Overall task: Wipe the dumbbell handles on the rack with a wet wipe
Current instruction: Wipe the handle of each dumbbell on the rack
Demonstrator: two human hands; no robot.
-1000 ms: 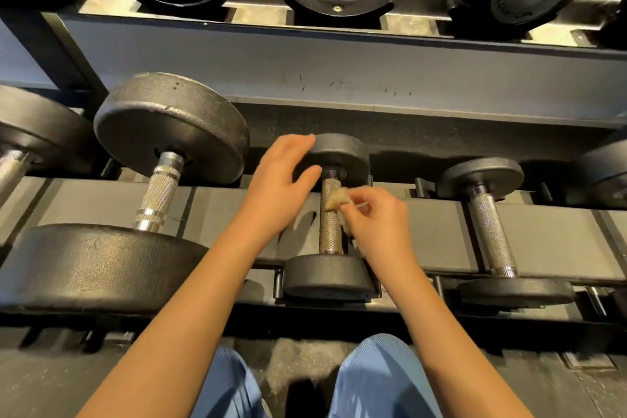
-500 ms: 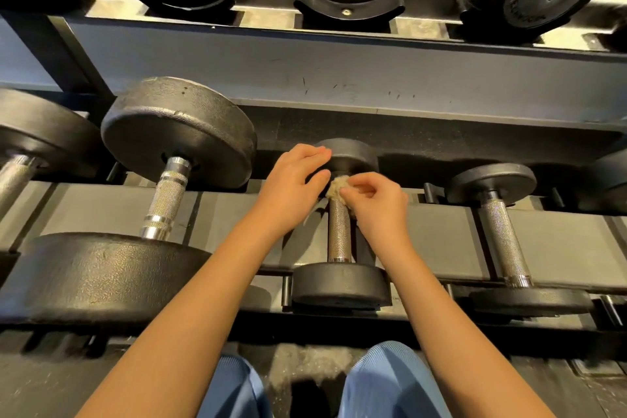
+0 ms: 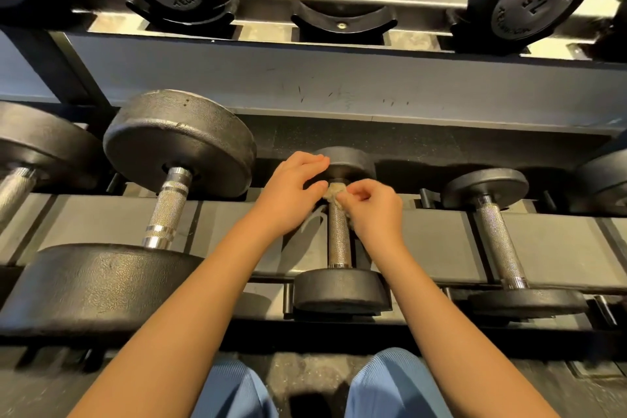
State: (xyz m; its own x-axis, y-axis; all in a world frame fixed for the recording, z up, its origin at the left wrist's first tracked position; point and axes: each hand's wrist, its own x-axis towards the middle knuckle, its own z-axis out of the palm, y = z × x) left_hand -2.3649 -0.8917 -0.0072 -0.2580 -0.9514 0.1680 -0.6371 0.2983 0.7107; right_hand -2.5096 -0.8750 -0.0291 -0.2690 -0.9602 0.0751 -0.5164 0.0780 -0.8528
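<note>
Bare forearms, no sleeves, light blue ribbed trousers point(image 3: 390, 383)

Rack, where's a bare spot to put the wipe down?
Bare grey rail between the middle dumbbell and the right dumbbell; also the empty cradle up top. Crowded at the middle dumbbell's far end: left hand, right hand, wipe.

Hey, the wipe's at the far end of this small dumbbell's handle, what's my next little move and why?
Probably drag the wipe down the handle toward the near head. Your right hand pinches it at the far end, the knurling below is uncovered, and your left hand rests on the far head.
</note>
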